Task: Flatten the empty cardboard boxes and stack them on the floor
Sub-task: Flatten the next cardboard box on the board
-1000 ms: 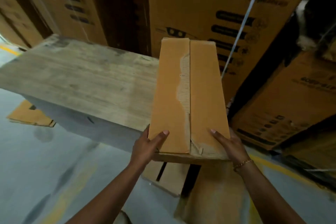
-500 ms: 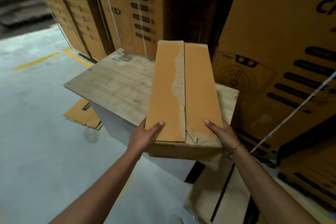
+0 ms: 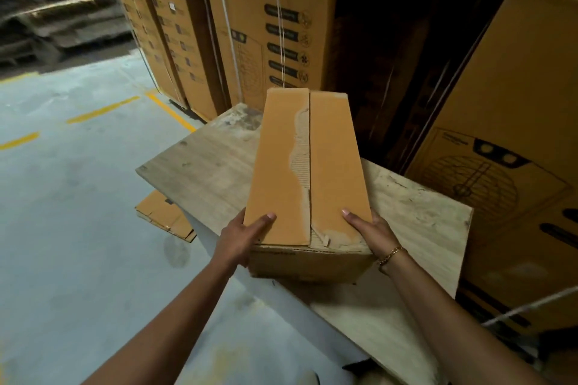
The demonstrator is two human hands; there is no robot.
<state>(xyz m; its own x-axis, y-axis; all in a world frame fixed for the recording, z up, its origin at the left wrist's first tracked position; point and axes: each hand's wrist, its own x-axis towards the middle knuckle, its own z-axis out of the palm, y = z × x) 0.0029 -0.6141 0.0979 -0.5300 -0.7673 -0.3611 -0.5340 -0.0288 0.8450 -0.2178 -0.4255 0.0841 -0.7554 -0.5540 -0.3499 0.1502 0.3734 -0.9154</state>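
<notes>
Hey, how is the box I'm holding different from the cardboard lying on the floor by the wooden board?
The held box is a full box with its top flaps closed; the floor cardboard lies flat. The held box is gripped by the left hand and right hand over the wooden board; the floor cardboard sits untouched, partly hidden behind that board. Both are brown cardboard.

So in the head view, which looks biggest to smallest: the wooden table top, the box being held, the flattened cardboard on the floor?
1. wooden table top
2. box, enlarged by nearness to the camera
3. flattened cardboard, partly hidden under the table
</notes>
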